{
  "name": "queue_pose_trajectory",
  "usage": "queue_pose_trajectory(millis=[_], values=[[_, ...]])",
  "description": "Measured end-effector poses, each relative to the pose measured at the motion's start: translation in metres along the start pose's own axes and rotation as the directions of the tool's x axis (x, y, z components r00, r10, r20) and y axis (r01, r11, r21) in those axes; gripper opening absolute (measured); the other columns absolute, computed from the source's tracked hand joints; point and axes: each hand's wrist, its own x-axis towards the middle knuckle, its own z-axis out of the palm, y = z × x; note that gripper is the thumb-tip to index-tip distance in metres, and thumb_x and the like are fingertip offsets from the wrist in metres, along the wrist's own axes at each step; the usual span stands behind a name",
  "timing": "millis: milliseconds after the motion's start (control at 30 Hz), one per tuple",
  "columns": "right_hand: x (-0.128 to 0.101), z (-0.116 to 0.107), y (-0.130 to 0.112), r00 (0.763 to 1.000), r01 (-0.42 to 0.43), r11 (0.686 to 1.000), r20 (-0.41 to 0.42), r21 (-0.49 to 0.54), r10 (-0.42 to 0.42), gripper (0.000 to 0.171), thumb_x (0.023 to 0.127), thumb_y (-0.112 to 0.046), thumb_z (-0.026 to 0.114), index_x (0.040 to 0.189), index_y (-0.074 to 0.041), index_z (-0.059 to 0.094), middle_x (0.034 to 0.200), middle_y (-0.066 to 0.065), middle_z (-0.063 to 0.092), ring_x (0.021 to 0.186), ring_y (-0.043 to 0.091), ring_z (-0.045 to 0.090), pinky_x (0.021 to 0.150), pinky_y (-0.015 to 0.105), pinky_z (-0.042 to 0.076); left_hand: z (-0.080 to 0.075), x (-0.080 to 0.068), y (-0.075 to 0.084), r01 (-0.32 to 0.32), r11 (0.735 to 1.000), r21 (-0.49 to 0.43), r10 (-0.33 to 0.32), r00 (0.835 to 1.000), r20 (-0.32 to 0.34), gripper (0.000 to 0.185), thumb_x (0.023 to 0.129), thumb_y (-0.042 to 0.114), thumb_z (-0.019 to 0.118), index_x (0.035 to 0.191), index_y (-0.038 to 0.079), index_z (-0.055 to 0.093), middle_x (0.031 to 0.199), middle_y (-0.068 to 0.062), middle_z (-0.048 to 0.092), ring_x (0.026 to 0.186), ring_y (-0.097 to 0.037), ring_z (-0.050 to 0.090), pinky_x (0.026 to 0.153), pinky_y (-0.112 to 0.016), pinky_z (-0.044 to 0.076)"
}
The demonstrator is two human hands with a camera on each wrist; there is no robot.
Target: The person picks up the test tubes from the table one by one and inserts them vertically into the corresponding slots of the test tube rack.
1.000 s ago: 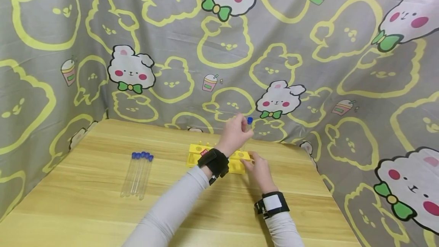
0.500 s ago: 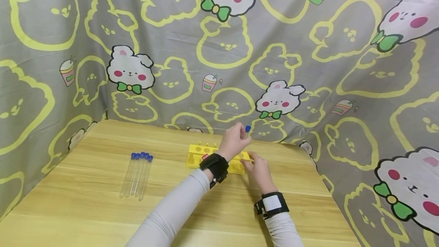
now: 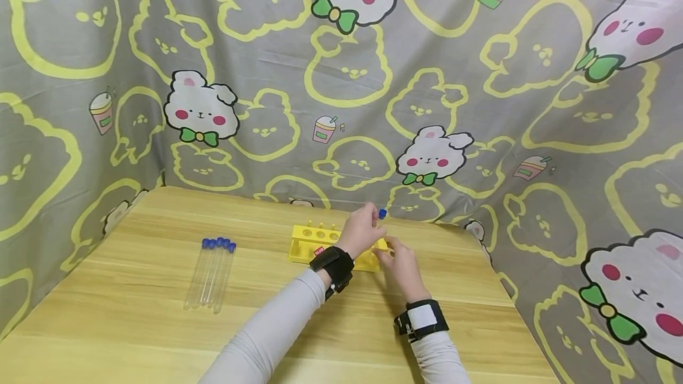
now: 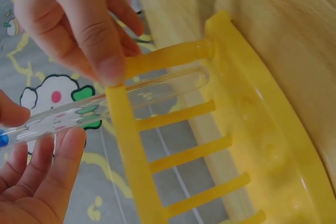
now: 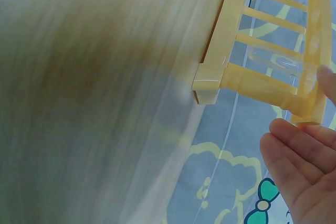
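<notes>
On the wooden table (image 3: 133, 313) stands a yellow test-tube rack (image 3: 315, 242). My left hand (image 3: 373, 227) pinches a clear tube by its blue cap (image 3: 382, 213), upright over the rack's right end. In the left wrist view the left hand (image 4: 37, 127) holds that tube (image 4: 147, 90) pushed through the rack's (image 4: 252, 124) top plate, its round bottom short of the base. My right hand (image 3: 400, 259) grips the rack's right end; its thumb (image 4: 102, 61) presses on the top plate. The right wrist view shows the tube (image 5: 273, 60) inside the rack (image 5: 247, 82), with right-hand fingers (image 5: 299, 161) below.
Several more blue-capped tubes (image 3: 213, 271) lie side by side on the table's left part. A grey cartoon-print cloth (image 3: 347, 76) hangs behind and along both sides of the table. The table's right edge (image 3: 512, 295) runs close to the right hand.
My left hand has come down with the tube, sliding it lower into the rack's right end. The right hand has stayed on the rack.
</notes>
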Motion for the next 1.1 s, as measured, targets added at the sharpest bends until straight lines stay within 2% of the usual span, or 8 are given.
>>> queue_pose_trajectory(millis=[400,567,800,1100], values=[[-0.0011,0.0015,-0.0012,1.0,0.016,1.0,-0.023,0.003,-0.016,0.045,0.087,-0.025,0.072,0.121,0.002,0.06,0.12,0.031,0.063,0.1,0.041,0.069,0.083,0.045,0.058,0.0047,-0.0055,-0.0069,0.026,0.999,0.043,-0.028,0.999,0.046,0.023,0.083,0.015,0.068,0.1,0.008,0.054,0.082,0.0,0.055,0.063,-0.011,0.048,0.054,-0.018,0.04],[-0.001,0.0014,-0.0007,1.0,-0.009,1.0,-0.006,0.021,0.009,0.045,0.089,-0.026,0.07,0.124,0.001,0.059,0.122,0.031,0.063,0.102,0.041,0.068,0.085,0.046,0.057,0.0049,-0.005,-0.0064,0.026,0.998,0.06,-0.03,0.998,0.051,0.024,0.084,0.016,0.069,0.102,0.007,0.056,0.085,-0.002,0.058,0.066,-0.012,0.051,0.057,-0.018,0.042],[-0.0009,0.0017,0.0,1.0,-0.002,1.0,-0.015,0.02,0.002,0.044,0.088,-0.023,0.071,0.123,0.002,0.06,0.119,0.031,0.063,0.1,0.041,0.068,0.084,0.046,0.057,0.0072,-0.0056,-0.0055,0.035,0.998,0.053,-0.037,0.998,0.041,0.023,0.087,0.016,0.068,0.104,0.008,0.056,0.091,-0.005,0.063,0.073,-0.013,0.056,0.061,-0.019,0.046],[0.0004,0.0021,-0.001,1.0,0.006,1.0,-0.014,0.001,-0.006,0.049,0.088,-0.027,0.071,0.122,0.006,0.058,0.119,0.032,0.063,0.103,0.041,0.067,0.085,0.047,0.057,0.0096,-0.0058,-0.0072,0.028,0.997,0.076,-0.029,1.0,0.01,0.019,0.088,0.014,0.067,0.103,0.009,0.056,0.091,-0.006,0.065,0.074,-0.014,0.059,0.06,-0.019,0.046]])
